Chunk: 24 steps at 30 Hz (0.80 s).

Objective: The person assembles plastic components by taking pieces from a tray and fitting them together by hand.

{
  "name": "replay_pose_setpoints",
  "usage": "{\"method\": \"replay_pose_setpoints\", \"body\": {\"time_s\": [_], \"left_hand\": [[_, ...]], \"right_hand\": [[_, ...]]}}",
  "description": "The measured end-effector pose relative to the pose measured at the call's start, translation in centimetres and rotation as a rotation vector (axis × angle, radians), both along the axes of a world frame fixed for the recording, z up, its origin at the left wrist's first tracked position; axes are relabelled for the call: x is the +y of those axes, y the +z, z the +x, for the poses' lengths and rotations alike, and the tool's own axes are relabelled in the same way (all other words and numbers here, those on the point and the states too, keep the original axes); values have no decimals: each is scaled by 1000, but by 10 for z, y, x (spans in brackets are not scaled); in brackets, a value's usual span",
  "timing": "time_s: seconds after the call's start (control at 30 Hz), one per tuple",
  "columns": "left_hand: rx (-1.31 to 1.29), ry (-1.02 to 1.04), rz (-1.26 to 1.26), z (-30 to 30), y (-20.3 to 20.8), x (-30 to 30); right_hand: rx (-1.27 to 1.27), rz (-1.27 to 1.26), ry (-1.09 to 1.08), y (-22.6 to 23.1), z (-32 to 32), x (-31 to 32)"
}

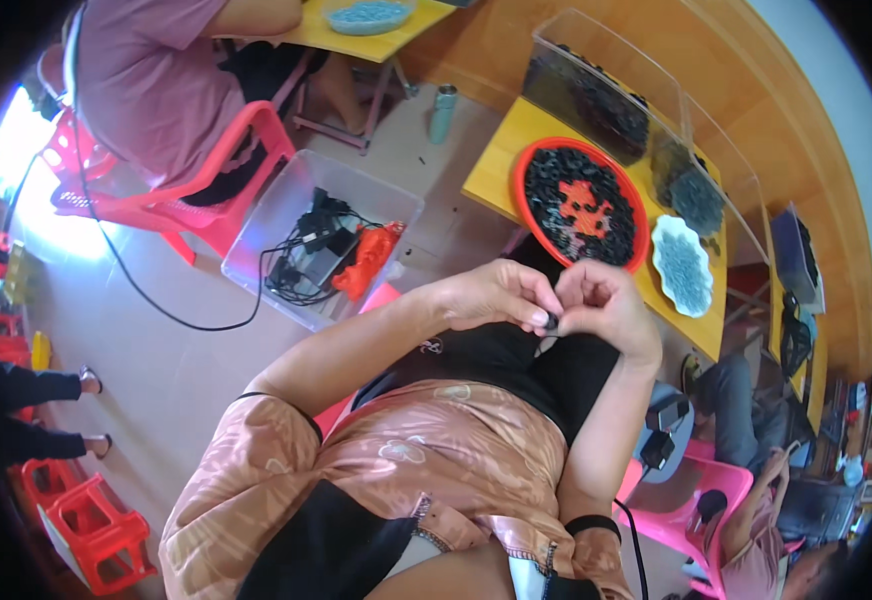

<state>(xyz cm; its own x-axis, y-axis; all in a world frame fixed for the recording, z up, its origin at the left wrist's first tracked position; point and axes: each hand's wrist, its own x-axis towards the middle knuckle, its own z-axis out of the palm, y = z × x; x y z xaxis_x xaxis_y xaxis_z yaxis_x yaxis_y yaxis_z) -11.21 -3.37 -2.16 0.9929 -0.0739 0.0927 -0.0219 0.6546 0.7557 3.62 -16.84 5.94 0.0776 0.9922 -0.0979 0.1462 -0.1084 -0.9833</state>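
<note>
Over my lap my two hands meet at the fingertips. My left hand pinches a small black piece between thumb and fingers. My right hand closes on the same piece from the other side, its fingers curled. The piece is mostly covered by the fingertips, so its exact kind cannot be made out. Just beyond my hands a round red tray holds many small black parts, with its red bottom showing in the middle. Right of it lies a white scalloped dish filled with small pale blue-grey pieces.
A yellow table carries the tray, the dish and clear bins of dark parts. On the floor, left of my hands, stands a clear plastic box with cables and a red bag. Other people sit on pink chairs nearby.
</note>
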Motion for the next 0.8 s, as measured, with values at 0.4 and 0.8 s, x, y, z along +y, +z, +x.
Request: {"method": "replay_pose_setpoints", "body": {"time_s": [0.4,0.8], "left_hand": [[107,183,-142,8,-2,1],[137,261,-161,9,-3,1]], "right_hand": [[-961,-84,-549,-48,97,86],[-570,35,-562,-45,78,73]]}}
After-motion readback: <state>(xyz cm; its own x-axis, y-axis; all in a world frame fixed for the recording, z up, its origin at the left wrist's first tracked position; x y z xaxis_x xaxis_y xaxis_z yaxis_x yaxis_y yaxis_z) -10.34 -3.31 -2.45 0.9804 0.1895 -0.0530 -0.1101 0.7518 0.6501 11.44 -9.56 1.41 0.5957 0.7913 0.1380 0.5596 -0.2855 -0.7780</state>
